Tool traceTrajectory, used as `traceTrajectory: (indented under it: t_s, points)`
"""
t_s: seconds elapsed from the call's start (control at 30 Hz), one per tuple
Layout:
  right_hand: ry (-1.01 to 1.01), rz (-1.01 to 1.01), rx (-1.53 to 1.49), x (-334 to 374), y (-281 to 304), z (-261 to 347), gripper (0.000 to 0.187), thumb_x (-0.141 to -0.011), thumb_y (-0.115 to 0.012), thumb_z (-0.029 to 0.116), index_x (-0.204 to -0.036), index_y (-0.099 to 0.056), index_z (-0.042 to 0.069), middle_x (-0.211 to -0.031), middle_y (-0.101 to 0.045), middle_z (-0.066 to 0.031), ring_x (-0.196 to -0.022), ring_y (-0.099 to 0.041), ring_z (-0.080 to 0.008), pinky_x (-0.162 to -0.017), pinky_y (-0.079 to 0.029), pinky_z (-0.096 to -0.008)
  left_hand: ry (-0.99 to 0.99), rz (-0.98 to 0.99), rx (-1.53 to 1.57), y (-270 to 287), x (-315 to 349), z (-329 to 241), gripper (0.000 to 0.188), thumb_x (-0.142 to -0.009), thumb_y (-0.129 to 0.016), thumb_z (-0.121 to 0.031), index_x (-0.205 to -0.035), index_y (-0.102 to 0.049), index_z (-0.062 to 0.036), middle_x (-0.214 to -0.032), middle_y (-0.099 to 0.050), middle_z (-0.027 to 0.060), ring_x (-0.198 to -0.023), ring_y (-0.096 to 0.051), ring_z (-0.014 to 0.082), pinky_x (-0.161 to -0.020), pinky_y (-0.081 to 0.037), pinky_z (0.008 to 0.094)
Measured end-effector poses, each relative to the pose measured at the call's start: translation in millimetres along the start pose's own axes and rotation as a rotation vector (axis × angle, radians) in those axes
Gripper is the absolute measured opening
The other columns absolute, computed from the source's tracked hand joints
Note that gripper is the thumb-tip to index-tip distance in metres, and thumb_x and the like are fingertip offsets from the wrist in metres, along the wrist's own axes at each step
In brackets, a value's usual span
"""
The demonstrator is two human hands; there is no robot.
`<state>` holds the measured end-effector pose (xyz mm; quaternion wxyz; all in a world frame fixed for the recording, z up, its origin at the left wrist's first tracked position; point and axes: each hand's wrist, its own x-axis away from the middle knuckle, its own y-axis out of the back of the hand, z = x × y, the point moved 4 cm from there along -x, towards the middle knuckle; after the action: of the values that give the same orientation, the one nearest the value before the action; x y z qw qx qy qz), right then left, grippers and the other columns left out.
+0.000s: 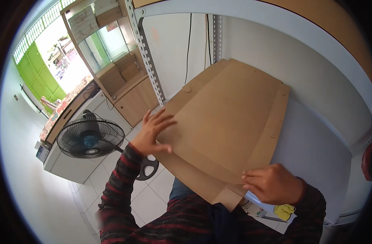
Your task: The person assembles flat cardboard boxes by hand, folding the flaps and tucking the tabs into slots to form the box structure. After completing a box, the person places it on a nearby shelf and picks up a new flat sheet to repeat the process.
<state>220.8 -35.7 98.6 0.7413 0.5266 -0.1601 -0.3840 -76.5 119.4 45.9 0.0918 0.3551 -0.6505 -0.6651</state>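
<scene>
A large brown cardboard sheet, creased along its sides like an unfolded box, lies on a pale shelf surface in front of me. Small tabs and slots show along its right and upper left edges. My left hand is over its left edge with the fingers spread and nothing in them. Whether it touches the cardboard I cannot tell. At the near right corner, my right hand has its fingers pinched together on the cardboard's edge. A folded flap sticks out from the near side toward my body.
A black fan stands at the left, beside a white counter. Behind it is a wooden display cabinet with glass. A perforated metal post rises at the cardboard's far left. A yellow cloth lies below my right wrist.
</scene>
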Motion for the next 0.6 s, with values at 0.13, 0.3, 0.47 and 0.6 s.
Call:
traceTrajectory:
  t_s: [0.13, 0.3, 0.47, 0.6]
  points:
    - [-0.132, 0.074, -0.193, 10, 39, -10, 0.02, -0.089, -0.061, 0.015, -0.094, -0.071, -0.002, -0.095, -0.071, -0.0146, -0.078, -0.069, -0.0294, -0.067, -0.056, -0.0327, -0.007, 0.103, 0.197, 14, 3, -21, 0.044, -0.078, -0.073, -0.026, -0.118, -0.062, -0.0124, -0.119, -0.062, 0.0098, -0.121, -0.052, 0.0292, -0.108, -0.029, 0.0534]
    - [-0.167, 0.19, -0.238, 25, 48, -14, 0.019, -0.088, -0.063, 0.014, -0.094, -0.071, -0.002, -0.094, -0.07, -0.0156, -0.076, -0.069, -0.0299, -0.068, -0.056, -0.0341, 0.069, 0.151, 0.323, 14, 1, -1, 0.015, -0.079, -0.072, -0.013, -0.093, -0.071, -0.0085, -0.085, -0.069, 0.0069, -0.085, -0.064, 0.0279, -0.099, -0.041, 0.0437]
    - [-0.044, 0.16, -0.112, 20, 33, -25, 0.018, -0.085, -0.065, 0.015, -0.092, -0.067, -0.001, -0.08, -0.067, -0.0134, -0.073, -0.066, -0.0291, -0.068, -0.053, -0.0365, 0.05, 0.199, 0.345, 4, -22, 10, 0.018, -0.085, -0.07, -0.023, -0.084, -0.068, -0.0056, -0.072, -0.067, 0.0086, -0.07, -0.063, 0.0273, -0.103, -0.038, 0.0477]
    - [-0.356, 0.223, -0.225, 13, 25, -52, 0.021, -0.085, -0.067, 0.019, -0.092, -0.063, -0.001, -0.071, -0.063, -0.0132, -0.07, -0.064, -0.0299, -0.065, -0.051, -0.0357, 0.149, 0.192, 0.141, -14, -44, 20, 0.039, -0.076, -0.079, -0.033, -0.103, -0.063, -0.0083, -0.101, -0.066, 0.0073, -0.106, -0.06, 0.0262, -0.111, -0.026, 0.0567]
